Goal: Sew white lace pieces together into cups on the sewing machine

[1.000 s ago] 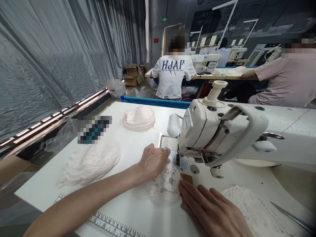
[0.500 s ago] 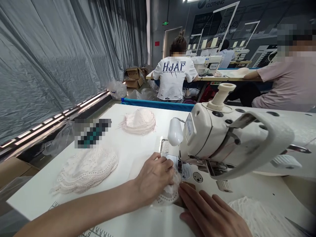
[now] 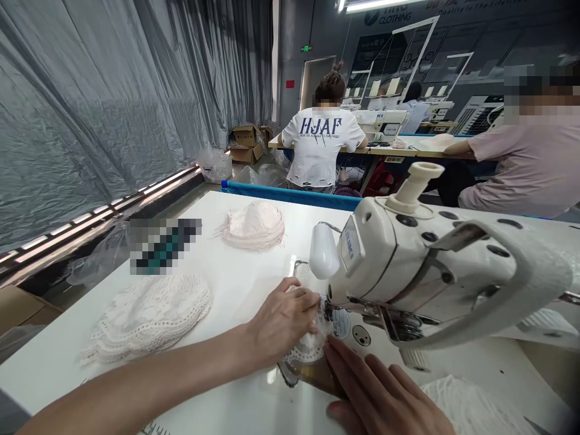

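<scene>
A small white lace piece [image 3: 308,350] with an eyelet edge lies by the presser foot [image 3: 327,307] of a white sewing machine [image 3: 367,254]. My left hand [image 3: 285,314] rests over it, fingers curled down and closed on the fabric; its palm hides part of the lace. At the near right edge of that piece is my right hand [image 3: 380,386], fingers stretched out and lying flat, the tips touching the lace. Under the right fingers a shiny brownish plate [image 3: 317,376] shows in the tabletop. The needle point cannot be made out.
Stacked lace pieces [image 3: 149,317] lie left, and a pink-white stack [image 3: 254,226] lies farther back. More white fabric [image 3: 471,405] sits at right. A blurred-out object [image 3: 165,246] is near the left edge. Beyond the blue cloth edge [image 3: 290,194], people sit at other machines.
The lace piece has slid slightly away from me toward the presser foot, with both hands moving along. More of the brownish plate shows. The view has tilted a little upward.
</scene>
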A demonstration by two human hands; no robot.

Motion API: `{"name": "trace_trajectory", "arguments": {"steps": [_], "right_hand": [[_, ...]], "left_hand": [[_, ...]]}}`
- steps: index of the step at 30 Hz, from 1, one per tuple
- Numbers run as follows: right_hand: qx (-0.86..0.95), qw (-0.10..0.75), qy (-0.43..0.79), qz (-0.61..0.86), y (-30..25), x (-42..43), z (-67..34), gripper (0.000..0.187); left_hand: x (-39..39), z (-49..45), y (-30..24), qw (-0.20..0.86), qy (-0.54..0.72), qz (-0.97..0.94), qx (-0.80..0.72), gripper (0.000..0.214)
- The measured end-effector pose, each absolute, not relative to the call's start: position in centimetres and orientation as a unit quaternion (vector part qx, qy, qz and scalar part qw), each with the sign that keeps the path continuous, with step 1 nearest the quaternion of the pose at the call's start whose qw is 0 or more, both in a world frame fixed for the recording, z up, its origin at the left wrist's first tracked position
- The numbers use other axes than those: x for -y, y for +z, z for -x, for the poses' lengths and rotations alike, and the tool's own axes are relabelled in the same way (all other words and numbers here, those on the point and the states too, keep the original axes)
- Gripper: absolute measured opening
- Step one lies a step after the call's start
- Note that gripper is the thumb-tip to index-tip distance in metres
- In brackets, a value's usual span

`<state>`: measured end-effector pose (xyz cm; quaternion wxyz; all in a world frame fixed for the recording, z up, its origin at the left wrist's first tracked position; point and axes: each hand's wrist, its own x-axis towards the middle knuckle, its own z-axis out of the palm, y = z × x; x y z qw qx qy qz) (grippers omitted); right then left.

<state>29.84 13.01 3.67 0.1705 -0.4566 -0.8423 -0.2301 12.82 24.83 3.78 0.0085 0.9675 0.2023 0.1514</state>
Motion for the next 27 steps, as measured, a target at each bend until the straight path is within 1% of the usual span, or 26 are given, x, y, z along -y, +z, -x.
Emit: {"name": "trace_trajectory", "arguments": {"steps": [4,9,11,14,18,23,27], "right_hand": [[0.842,0.18,-0.233,0.452,3.2,-12.8,-30.1,0.05],[0.849,0.192,-0.211,0.444,3.4,-12.5,-30.1,0.044],[0.854,0.194,-0.194,0.442,3.6,-12.4,-30.2,0.041],[0.857,0.197,-0.182,0.441,3.7,-12.3,-30.4,0.038],[0.858,0.181,-0.186,0.442,3.6,-12.3,-30.5,0.042],[0.854,0.185,-0.163,0.458,3.3,-12.6,-30.5,0.047],[0.856,0.183,-0.147,0.461,3.1,-12.6,-30.5,0.044]], "left_hand": [[-24.7,-12.6,4.2,-0.004,0.139,-0.969,-0.202,0.018],[-24.0,-11.5,4.9,-0.002,0.215,-0.968,-0.133,0.022],[-23.7,-11.1,5.1,0.002,0.204,-0.974,-0.1,0.023],[-23.6,-10.8,5.4,0.001,0.172,-0.981,-0.094,0.021],[-23.5,-10.6,5.6,-0.007,0.152,-0.984,-0.095,0.03],[-23.4,-10.5,6.2,-0.017,0.137,-0.987,-0.088,0.033],[-23.3,-10.5,6.4,-0.024,0.138,-0.986,-0.086,0.03]]}}
